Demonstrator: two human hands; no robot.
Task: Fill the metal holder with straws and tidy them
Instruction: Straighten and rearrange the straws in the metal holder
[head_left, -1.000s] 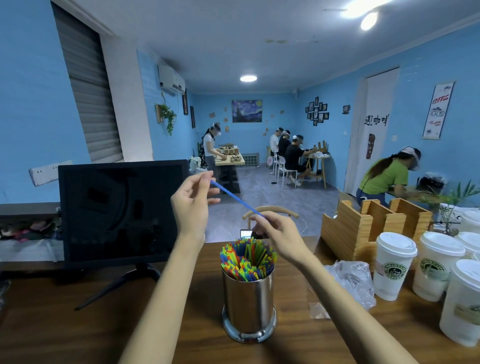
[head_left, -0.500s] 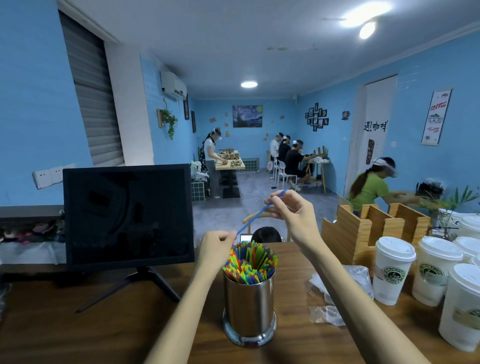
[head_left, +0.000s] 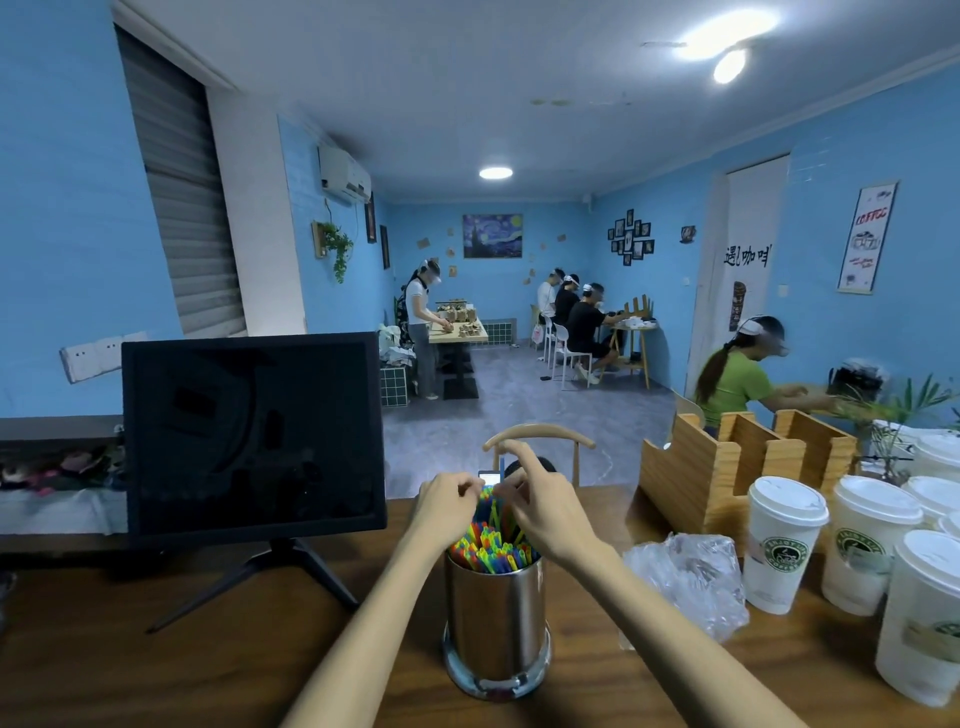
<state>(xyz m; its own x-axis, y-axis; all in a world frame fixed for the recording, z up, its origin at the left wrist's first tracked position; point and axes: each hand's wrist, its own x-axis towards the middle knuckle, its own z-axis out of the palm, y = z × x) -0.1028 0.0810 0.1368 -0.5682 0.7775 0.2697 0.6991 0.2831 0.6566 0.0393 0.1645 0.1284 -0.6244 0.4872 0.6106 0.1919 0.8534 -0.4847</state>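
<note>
A shiny metal holder (head_left: 496, 618) stands on the wooden table (head_left: 156, 665) just in front of me, packed with several colourful straws (head_left: 491, 552). Both my hands hover right over its mouth, fingertips almost meeting. My right hand (head_left: 545, 512) pinches a blue straw (head_left: 502, 464) that stands nearly upright, with its lower part down among the others. My left hand (head_left: 447, 506) has its fingers curled and pinches the same straw lower down, at the tops of the other straws.
A dark monitor (head_left: 254, 436) on a stand is at the left. To the right lie a crumpled plastic bag (head_left: 685, 587), several lidded paper cups (head_left: 784, 540) and a wooden organiser (head_left: 727, 467). A chair back (head_left: 540, 434) rises behind the table.
The blue straw went from slanted and held high to nearly upright in the holder. My right hand came down to meet the left over the straw tops.
</note>
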